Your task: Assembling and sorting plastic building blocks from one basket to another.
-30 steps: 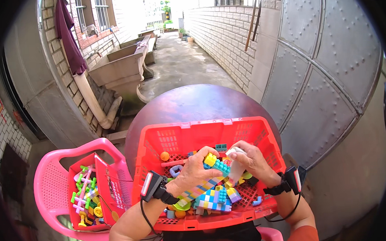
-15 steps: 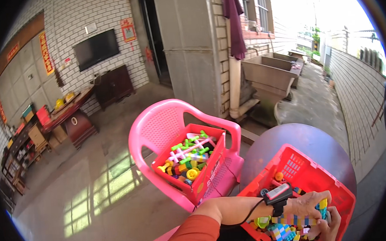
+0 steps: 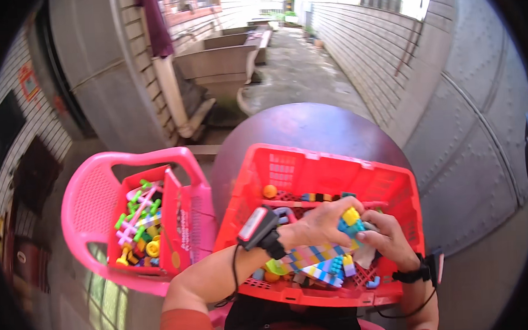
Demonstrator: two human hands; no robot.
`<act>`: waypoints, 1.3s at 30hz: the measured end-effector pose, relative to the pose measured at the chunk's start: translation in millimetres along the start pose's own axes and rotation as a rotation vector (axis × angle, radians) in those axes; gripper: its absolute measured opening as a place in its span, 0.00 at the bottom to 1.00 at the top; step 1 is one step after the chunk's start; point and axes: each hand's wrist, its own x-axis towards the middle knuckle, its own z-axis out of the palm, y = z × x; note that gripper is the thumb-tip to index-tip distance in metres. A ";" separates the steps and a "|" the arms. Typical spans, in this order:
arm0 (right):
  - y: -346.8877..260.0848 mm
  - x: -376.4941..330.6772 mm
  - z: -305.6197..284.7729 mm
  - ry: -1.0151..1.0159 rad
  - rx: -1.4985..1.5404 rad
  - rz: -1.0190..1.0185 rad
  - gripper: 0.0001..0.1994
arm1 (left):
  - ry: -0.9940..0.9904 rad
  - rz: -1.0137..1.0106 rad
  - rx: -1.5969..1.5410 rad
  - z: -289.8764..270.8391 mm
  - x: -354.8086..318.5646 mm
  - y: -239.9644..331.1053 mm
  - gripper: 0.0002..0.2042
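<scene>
My left hand is closed around a cluster of toy building bricks, yellow on top and blue below. From the other side my right hand grips the same cluster, thumb and fingers pressed against it. Under my left hand runs a long strip of pastel bricks; whether it joins the cluster I cannot tell. Both hands are above a red plastic basket. Inside it lie loose bricks, among them a blue-and-white striped piece and an orange ball-like piece.
The basket stands on a round dark table. To the left, a pink plastic chair bears a red box of green, pink and yellow toy pieces. A stone sink is beyond, and a grey metal door is at the right.
My view has swung right, so the basket now sits near the middle and the chair farther left. Both hands still hold the brick cluster above the basket.
</scene>
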 end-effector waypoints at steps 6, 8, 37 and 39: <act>12.2 -12.4 -19.8 0.016 0.350 0.190 0.15 | -0.115 -0.057 -0.087 6.0 17.6 6.9 0.31; 19.1 -9.8 -18.8 0.100 0.244 0.080 0.18 | -0.049 -0.039 -0.039 10.8 14.6 -7.5 0.31; 28.9 -1.7 -1.2 0.201 -0.204 -0.367 0.18 | 0.218 -0.102 -0.226 22.2 4.5 9.1 0.38; 28.0 -2.2 -2.8 0.215 -0.174 -0.340 0.18 | 0.174 -0.201 -0.231 20.5 5.5 -1.8 0.31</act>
